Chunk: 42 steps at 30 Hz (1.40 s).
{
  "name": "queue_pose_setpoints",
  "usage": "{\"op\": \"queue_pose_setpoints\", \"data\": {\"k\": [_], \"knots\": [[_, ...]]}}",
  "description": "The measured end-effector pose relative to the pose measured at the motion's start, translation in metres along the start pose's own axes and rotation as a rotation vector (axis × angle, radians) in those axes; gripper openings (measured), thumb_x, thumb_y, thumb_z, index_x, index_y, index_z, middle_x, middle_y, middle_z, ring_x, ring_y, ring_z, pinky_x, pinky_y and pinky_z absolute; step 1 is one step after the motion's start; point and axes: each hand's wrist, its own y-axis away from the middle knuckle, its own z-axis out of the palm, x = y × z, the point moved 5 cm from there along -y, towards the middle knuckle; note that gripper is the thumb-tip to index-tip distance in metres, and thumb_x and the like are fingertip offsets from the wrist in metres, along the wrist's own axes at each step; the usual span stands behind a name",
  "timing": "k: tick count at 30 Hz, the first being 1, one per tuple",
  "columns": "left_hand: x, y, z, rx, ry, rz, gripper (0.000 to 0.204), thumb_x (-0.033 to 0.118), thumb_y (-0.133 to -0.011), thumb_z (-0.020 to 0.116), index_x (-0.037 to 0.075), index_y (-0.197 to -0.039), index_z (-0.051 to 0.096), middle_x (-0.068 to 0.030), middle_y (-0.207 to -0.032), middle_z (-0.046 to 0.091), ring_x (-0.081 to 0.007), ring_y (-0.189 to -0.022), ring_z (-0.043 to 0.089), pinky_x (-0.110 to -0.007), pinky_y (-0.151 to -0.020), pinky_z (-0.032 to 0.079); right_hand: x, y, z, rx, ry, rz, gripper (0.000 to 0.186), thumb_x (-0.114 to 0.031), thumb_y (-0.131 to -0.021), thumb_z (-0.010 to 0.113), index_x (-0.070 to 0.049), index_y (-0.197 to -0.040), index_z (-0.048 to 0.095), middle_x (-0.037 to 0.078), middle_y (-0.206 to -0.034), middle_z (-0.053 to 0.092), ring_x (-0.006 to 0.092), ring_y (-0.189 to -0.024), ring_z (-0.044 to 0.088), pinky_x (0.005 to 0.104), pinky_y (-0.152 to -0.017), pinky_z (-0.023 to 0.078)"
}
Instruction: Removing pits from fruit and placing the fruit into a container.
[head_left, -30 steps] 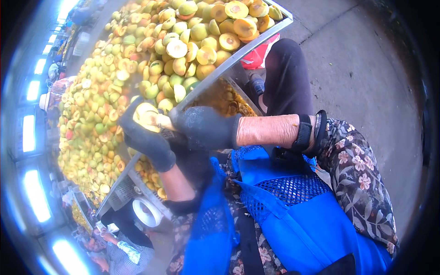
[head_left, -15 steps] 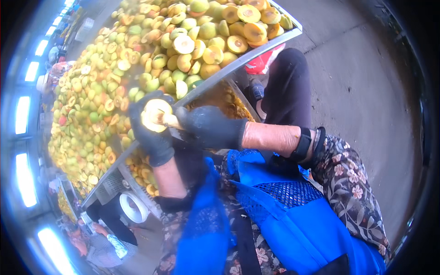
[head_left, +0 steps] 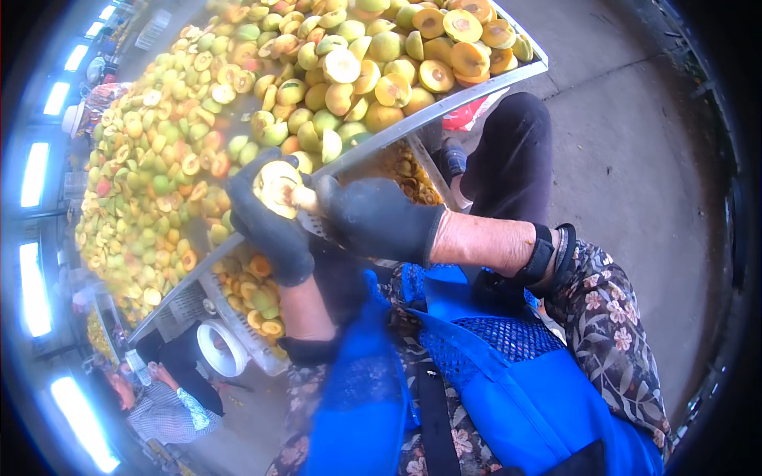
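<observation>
My left hand (head_left: 278,242), in a dark glove, is closed around a peach half (head_left: 274,184) with its pale yellow cut face turned up. In my right hand (head_left: 379,218), also gloved, is a small tool with a pale, rounded end (head_left: 304,199), which touches the cut face; the rest of it is hidden in the fist. Both hands are at the near edge of a metal-rimmed table (head_left: 444,103) heaped with yellow-green peaches (head_left: 325,87), many of them halved with reddish centres.
Below the table edge, a crate (head_left: 238,317) holds more fruit halves, and further fruit (head_left: 409,170) shows under the rim. A white bucket (head_left: 222,349) stands at lower left, near a seated person (head_left: 171,408). A blue apron (head_left: 524,389) covers my lap. Concrete floor (head_left: 627,143) lies right.
The view has shifted slightly, so the table and fruit appear a little further right. Both hands keep hold of the peach half and the tool, with the half now tilted a little more.
</observation>
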Motion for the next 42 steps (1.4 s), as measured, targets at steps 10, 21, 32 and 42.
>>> {"op": "queue_pose_setpoints", "data": {"k": [10, 21, 32, 42], "knots": [[-0.01, -0.009, 0.0, -0.082, -0.155, 0.13, 0.048, 0.032, -0.098, 0.037, -0.007, -0.092, 0.064, -0.0111, -0.085, 0.065, -0.0172, -0.074, 0.059, -0.028, -0.07, 0.048, 0.016, 0.0, 0.013, 0.0, -0.095, -0.074, 0.028, -0.026, -0.096, 0.043, -0.01, -0.116, 0.056, 0.018, -0.075, 0.06, 0.0322, -0.066, 0.062, 0.0426, -0.057, 0.046], [-0.005, -0.001, 0.009, 0.036, 0.206, 0.005, 0.06, 0.045, -0.101, 0.027, -0.006, -0.101, 0.06, -0.0125, -0.08, 0.064, -0.0195, -0.079, 0.063, -0.031, -0.074, 0.051, 0.011, 0.007, 0.004, -0.017, -0.3, 0.022, 0.024, -0.017, -0.081, 0.062, 0.0, -0.096, 0.054, 0.025, -0.075, 0.06, 0.0408, -0.072, 0.06, 0.0464, -0.063, 0.047], [0.011, -0.012, 0.004, -0.508, 0.023, 0.196, 0.061, 0.042, -0.101, 0.024, -0.006, -0.088, 0.06, -0.0136, -0.079, 0.066, -0.0202, -0.072, 0.064, -0.031, -0.07, 0.053, 0.014, 0.008, 0.005, -0.195, -0.316, 0.102, 0.027, -0.025, -0.085, 0.062, 0.001, -0.091, 0.054, 0.025, -0.072, 0.059, 0.0417, -0.069, 0.06, 0.0453, -0.061, 0.047], [-0.016, -0.003, 0.007, -0.353, 0.236, 0.005, 0.063, 0.051, -0.099, 0.023, -0.003, -0.09, 0.056, -0.0139, -0.077, 0.064, -0.0196, -0.067, 0.063, -0.03, -0.067, 0.053, 0.015, 0.009, 0.003, -0.002, -0.036, -0.11, 0.023, -0.026, -0.095, 0.047, -0.008, -0.091, 0.062, 0.009, -0.071, 0.057, 0.0225, -0.054, 0.056, 0.0345, -0.051, 0.044]]}}
